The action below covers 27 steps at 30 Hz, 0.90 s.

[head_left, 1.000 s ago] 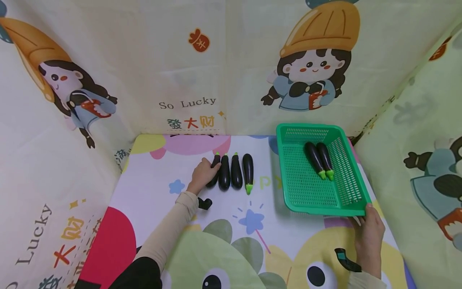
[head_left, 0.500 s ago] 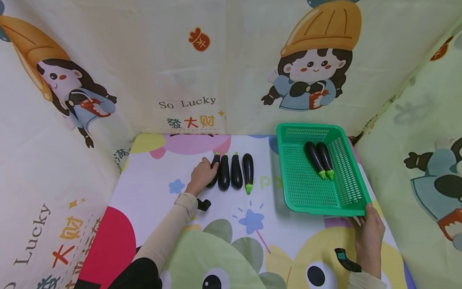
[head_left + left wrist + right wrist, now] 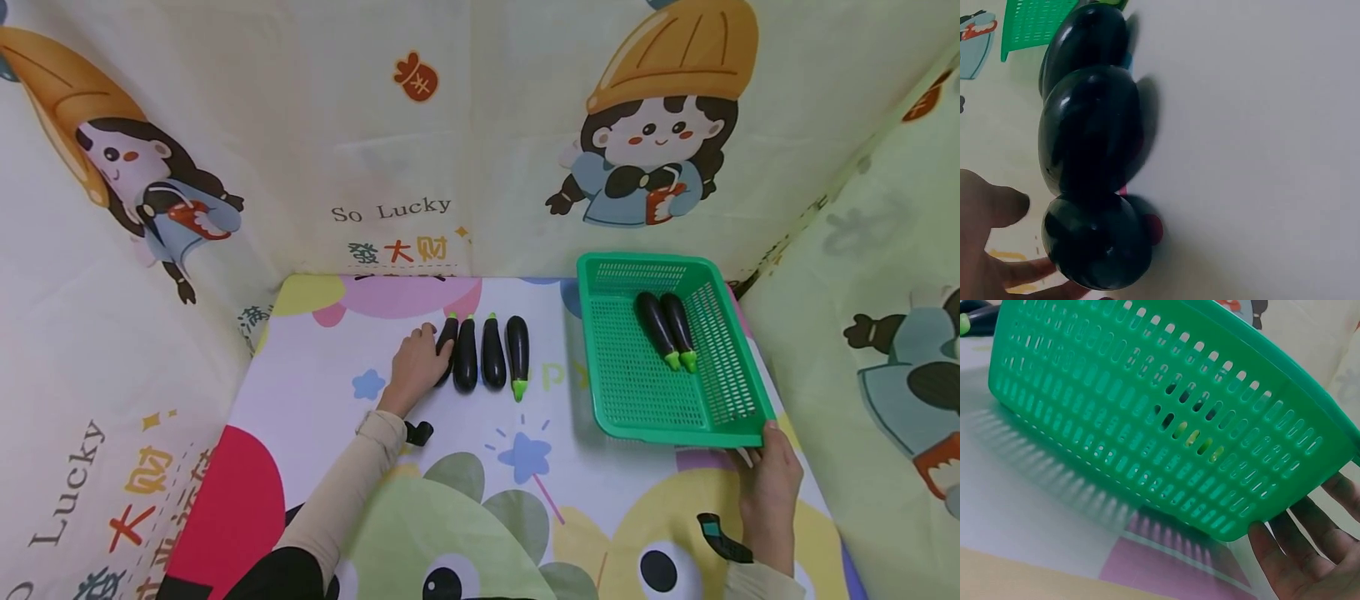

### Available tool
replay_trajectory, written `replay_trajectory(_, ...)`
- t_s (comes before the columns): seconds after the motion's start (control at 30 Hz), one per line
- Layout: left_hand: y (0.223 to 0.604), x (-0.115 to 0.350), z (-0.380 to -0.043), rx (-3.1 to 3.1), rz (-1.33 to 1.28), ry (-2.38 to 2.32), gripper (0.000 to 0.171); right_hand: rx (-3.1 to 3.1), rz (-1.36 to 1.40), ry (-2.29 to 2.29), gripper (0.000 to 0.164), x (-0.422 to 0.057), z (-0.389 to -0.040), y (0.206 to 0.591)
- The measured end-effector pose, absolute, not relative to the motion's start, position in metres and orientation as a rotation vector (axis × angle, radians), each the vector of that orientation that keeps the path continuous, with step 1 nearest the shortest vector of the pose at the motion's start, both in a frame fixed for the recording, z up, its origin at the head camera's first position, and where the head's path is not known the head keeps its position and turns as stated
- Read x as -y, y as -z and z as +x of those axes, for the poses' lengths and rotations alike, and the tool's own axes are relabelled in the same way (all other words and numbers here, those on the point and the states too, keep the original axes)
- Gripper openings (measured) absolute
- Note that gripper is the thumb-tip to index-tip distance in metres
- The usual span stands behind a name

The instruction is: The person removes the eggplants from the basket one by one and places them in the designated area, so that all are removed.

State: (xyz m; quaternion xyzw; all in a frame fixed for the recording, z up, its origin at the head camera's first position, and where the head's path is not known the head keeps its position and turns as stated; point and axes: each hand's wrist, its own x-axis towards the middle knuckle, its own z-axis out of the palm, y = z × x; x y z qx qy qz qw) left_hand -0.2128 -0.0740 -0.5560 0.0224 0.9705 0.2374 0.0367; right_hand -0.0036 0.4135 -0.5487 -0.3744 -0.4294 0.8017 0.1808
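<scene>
My left hand (image 3: 415,367) is at the leftmost of several dark eggplants in a row, its fingers beside that eggplant (image 3: 447,342). In the left wrist view the thumb (image 3: 1010,206) stands apart from the eggplant's rounded end (image 3: 1097,244), while other fingers reach behind it. Three more eggplants lie to its right: one close by (image 3: 465,362), a second (image 3: 492,358), and a third (image 3: 517,350) whose green stem points toward me. My right hand (image 3: 772,492) grips the near right corner of a green plastic basket (image 3: 682,435), thumb at the rim, fingers (image 3: 1266,544) below.
Inside the basket lie two eggplants (image 3: 667,329), side by side with green stems toward me. A cartoon-printed cloth (image 3: 300,400) covers the table. Printed cloth walls (image 3: 510,167) rise at the back and both sides. Black straps (image 3: 723,537) sit at the wrists.
My left hand has shifted very slightly left and back along the leftmost eggplant. The head view has tilted a little. The right hand and basket stay as they were.
</scene>
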Motion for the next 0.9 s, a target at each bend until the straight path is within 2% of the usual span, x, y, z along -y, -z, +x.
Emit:
replay_trajectory(0.47,0.552,0.061,-0.213,-3.154,0.567,-0.383,0.054,1.195,-1.019,-2.295,0.037,-0.412,-0.001,0.551)
replay_trajectory(0.9,0.51,0.012,-0.21,-3.162,0.951,-0.414,0.048,1.229,-1.016,-2.269,0.039,-0.413,-0.001,0.548)
